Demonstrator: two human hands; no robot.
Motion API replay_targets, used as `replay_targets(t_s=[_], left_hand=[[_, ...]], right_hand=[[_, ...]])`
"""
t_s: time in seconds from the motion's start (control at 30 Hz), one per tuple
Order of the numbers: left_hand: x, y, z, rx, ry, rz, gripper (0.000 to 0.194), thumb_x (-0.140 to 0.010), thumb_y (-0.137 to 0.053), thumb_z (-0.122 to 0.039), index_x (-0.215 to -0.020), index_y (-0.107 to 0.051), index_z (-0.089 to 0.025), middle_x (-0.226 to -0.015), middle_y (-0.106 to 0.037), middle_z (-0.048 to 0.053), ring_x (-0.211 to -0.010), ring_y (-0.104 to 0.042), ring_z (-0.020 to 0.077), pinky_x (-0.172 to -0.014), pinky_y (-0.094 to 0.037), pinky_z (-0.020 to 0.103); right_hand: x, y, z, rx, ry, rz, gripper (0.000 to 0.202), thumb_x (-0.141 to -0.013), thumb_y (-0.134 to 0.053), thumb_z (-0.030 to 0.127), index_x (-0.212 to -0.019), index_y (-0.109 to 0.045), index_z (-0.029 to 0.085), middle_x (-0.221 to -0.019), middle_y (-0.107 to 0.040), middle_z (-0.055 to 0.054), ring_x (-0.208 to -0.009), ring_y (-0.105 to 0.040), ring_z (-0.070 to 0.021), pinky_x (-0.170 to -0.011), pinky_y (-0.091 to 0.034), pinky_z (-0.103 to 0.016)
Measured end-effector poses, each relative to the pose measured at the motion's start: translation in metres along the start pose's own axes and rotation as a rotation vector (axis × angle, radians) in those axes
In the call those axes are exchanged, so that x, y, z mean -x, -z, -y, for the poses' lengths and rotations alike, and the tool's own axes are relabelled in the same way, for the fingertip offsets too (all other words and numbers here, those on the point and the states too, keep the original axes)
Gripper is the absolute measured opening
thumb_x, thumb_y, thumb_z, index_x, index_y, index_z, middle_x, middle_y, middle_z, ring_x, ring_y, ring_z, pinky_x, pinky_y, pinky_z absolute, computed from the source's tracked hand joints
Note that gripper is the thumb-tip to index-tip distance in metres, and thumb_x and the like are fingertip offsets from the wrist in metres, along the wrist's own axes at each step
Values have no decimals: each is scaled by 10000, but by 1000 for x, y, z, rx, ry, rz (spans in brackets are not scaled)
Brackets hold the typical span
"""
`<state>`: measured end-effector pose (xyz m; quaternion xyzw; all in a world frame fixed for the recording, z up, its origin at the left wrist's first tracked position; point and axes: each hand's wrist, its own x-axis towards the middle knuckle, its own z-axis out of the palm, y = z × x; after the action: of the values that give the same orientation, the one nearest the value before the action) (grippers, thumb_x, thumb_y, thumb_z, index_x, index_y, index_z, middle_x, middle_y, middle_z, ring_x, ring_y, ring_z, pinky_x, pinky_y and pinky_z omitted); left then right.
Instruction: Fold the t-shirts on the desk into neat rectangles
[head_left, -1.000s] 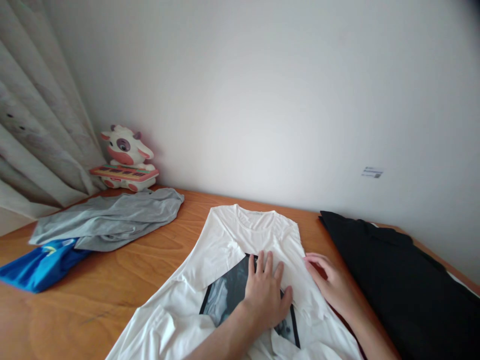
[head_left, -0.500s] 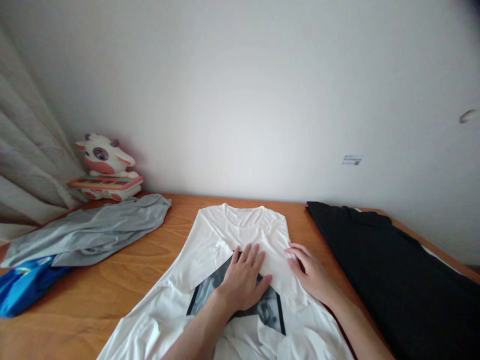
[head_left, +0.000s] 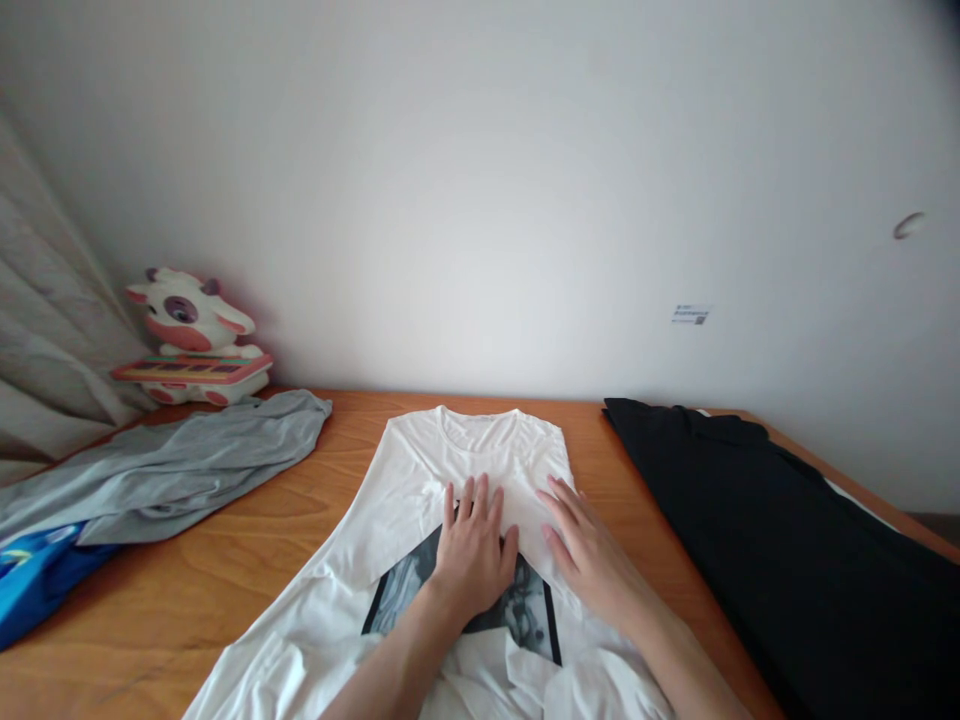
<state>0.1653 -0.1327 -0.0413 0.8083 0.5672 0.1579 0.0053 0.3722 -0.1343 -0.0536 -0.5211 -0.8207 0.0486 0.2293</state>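
Observation:
A white T-shirt [head_left: 382, 500] lies on the wooden table, its neckline toward the wall and its near part bunched in loose folds. On its front is a dark grey print [head_left: 409, 585] with black edges, partly covered by my left hand. My left hand [head_left: 476, 555] rests flat on the shirt at the top of the print, fingers spread. To the right, my right hand [head_left: 589, 550] is over the shirt's right side with its fingers apart; whether it presses the cloth I cannot tell. Neither hand grips anything.
Grey clothing [head_left: 225, 450] lies at the left, partly over a blue garment [head_left: 45, 580]. Behind it stands a cow-shaped toy keyboard [head_left: 195, 370] beside the curtain [head_left: 52, 300]. Black clothing [head_left: 765, 530] covers the right side of the wooden table [head_left: 247, 570]. A white wall rises behind.
My right hand has moved inward from the shirt's right edge onto its front, fingers more spread. My left hand stays on the print. The view has shifted slightly to the right.

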Motion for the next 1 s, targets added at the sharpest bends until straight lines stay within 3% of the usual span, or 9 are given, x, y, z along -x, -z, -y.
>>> replay_targets(t_s=[0.1,0.2,0.37,0.5,0.63,0.77,1.0], left_hand=[[3,-4,0,-58,171,-59,764,-937,-470,-644,-1510,-485,-138,-1626,-326,232,-1502,-266,473,-1180,-157,724],[3,-9,3,-70,217,-57,763,-938,-458,-661,-1514,-485,-161,-1608,-365,232,-1495,-278,478,-1169,-196,715],[1,-14,11,-111,142,-69,575,-1031,-369,-441,-1495,-507,-132,-1578,-424,212,-1490,-347,388,-1201,-274,580],[-1,-15,14,-148,80,-54,550,-1020,-396,-362,-1492,-502,-101,-1573,-418,228,-1477,-374,380,-1188,-314,576],[-2,-16,16,-163,28,-52,538,-1007,-406,-289,-1528,-459,-164,-1606,-387,185,-1490,-354,371,-1178,-333,575],[-1,-19,19,-130,-33,-47,509,-1035,-374,-343,-1510,-488,-200,-1594,-430,147,-1486,-372,344,-1196,-313,562],[-1,-16,15,-86,-4,-46,508,-1040,-388,-414,-1488,-515,-209,-1590,-439,141,-1485,-374,344,-1202,-301,575]], right_hand=[[3,-6,0,24,-30,130,517,-1054,-368,429,-1494,-483,184,-1608,-394,-166,-1505,-327,-323,-1201,-312,-609],[4,-5,-1,32,-42,164,531,-1056,-359,444,-1500,-484,180,-1616,-374,-166,-1511,-314,-319,-1207,-300,-601],[1,-2,1,40,-63,192,551,-1056,-345,457,-1507,-477,169,-1624,-362,-156,-1519,-300,-298,-1223,-277,-571],[1,0,3,43,-76,206,556,-1054,-348,455,-1508,-477,161,-1628,-355,-155,-1523,-289,-292,-1234,-256,-558],[1,0,4,43,-72,194,547,-1052,-354,460,-1498,-492,176,-1623,-369,-152,-1516,-308,-297,-1228,-267,-561],[2,-1,3,61,-76,179,515,-1048,-378,442,-1494,-499,216,-1609,-400,-141,-1505,-333,-306,-1214,-276,-590],[3,-2,4,59,-85,187,545,-1054,-326,476,-1512,-473,217,-1624,-373,-138,-1513,-315,-301,-1205,-266,-614]])
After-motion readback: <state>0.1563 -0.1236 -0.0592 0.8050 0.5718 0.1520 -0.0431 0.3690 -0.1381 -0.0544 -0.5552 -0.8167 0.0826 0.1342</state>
